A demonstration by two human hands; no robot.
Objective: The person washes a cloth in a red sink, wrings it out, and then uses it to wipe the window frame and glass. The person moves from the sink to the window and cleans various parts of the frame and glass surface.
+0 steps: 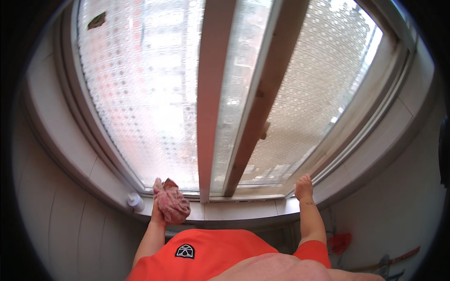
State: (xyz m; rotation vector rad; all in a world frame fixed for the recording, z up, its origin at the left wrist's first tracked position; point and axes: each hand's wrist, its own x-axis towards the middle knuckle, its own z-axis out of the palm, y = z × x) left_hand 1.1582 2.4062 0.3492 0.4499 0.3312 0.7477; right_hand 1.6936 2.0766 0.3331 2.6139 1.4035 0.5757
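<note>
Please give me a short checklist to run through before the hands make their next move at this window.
1. Pink cloth gripped in the left hand: ok.
2. Cloth damp enough: cannot tell, wetness does not show.
3. White bottle on the sill apart from the cloth: ok, a gap shows.
4. Right hand braced on the window frame: cannot tell, contact is unclear.
5. Left pane unmarked: not ok, a brown patch shows near its upper left.

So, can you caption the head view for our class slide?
Left hand holding crumpled pink cloth by textured-glass window; right hand near its lower right corner.
</note>
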